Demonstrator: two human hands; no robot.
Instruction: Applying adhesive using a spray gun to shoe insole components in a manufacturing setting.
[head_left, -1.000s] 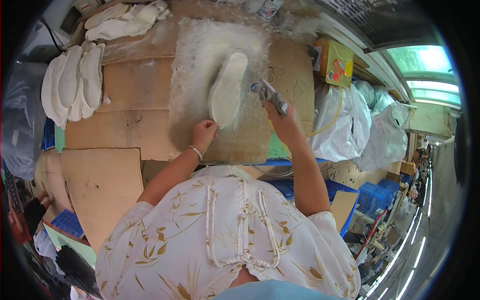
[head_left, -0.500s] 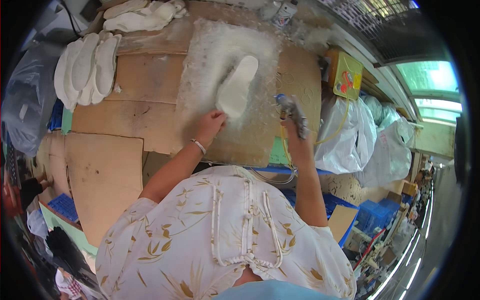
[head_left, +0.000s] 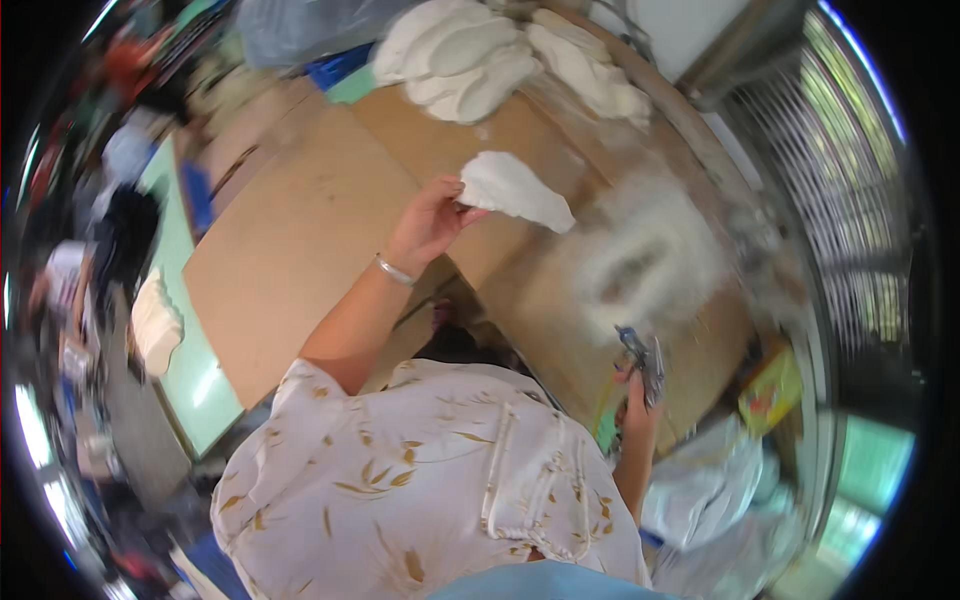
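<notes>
So the left hand (head_left: pixel 432 218) is pinching one end of a white shoe insole (head_left: pixel 515 190), fingers closed on it, and it's lifted off the cardboard-covered bench (head_left: pixel 300 250), hanging over the middle of the boards. There's a thin bracelet (head_left: pixel 394 270) on that wrist. The right hand (head_left: pixel 636 405) is down near the bench's front edge, wrapped around a metal spray gun (head_left: pixel 640 355). The fingers themselves are mostly tucked behind the tool and the sleeve, so I can only say it's a closed grip.

Between the two hands there's a white dusty patch (head_left: pixel 650 262) on the board with a bare insole-shaped gap in the middle, pretty blurred though. At the far edge sits a pile of white insoles (head_left: pixel 470 55), and a second heap (head_left: pixel 590 65) just beside it. Can't count either, they overlap. Whole left side of the view is smeared; one more pale insole-ish shape (head_left: pixel 155 322) there, hard to make out. The floral shirt (head_left: pixel 430 490) hides the bench's near edge.
</notes>
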